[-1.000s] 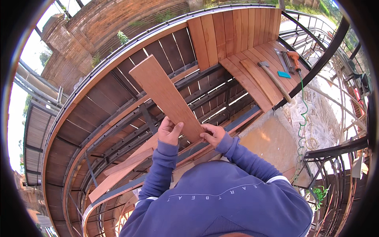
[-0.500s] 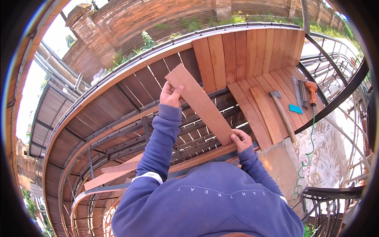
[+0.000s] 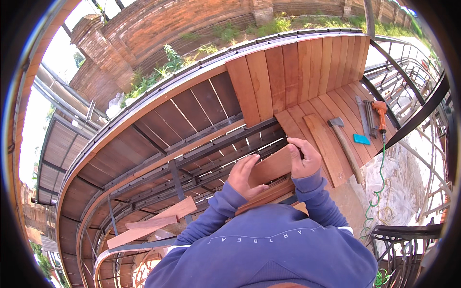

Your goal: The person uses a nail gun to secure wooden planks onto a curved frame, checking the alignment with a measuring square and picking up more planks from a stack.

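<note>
A reddish-brown wooden plank (image 3: 272,166) lies low over the dark metal frame in front of my body. My right hand (image 3: 306,159) grips its right end, thumb and fingers curled around the edge. At the plank's left end is my left hand (image 3: 244,178), open, with thumb and fingers spread apart; whether it touches the wood I cannot tell. Right of my right hand, a loose lighter plank (image 3: 322,144) rests on the fitted seat slats (image 3: 353,115). A hatchet (image 3: 343,144) with a wooden handle lies beside that plank.
An orange nail gun (image 3: 378,115) with a green coiled hose (image 3: 379,185) sits on the slats, near a turquoise block (image 3: 361,139). Upright back slats (image 3: 288,77) line the far side. Loose boards (image 3: 149,223) rest on the curved metal frame (image 3: 177,180) at left.
The plank, earlier raised diagonally between both hands, is now lower and more level. My left hand has come down toward me and spread its fingers; my right hand has moved slightly away from me.
</note>
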Tool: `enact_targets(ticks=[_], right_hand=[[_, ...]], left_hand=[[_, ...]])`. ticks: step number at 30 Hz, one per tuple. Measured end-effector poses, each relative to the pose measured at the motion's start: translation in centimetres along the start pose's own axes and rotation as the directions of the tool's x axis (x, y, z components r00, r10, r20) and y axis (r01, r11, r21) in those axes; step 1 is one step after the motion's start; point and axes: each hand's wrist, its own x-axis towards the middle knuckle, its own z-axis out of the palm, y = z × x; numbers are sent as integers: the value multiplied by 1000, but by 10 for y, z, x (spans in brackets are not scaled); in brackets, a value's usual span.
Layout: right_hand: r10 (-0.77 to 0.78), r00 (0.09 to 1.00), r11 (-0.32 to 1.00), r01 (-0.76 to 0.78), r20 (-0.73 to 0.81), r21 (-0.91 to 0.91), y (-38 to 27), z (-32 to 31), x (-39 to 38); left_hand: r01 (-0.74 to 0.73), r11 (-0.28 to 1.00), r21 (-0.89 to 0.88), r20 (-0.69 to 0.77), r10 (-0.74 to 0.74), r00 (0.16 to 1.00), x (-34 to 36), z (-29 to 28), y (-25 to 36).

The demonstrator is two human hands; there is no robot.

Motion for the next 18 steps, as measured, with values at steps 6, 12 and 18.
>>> enact_targets(ticks=[6,12,18], right_hand=[[54,975,977,-97,216,189,6,16,10],[195,841,978,-202,504,-42,48,-4,-24],[212,767,810,209,606,-548,133,-22,-132]], left_hand=[[117,993,-9,-64,-117,991,7,36,-10],[230,825,-517,-188,-372,909,33,0,-78],[184,688,-702,-234,-468,852,101,-46,-138]])
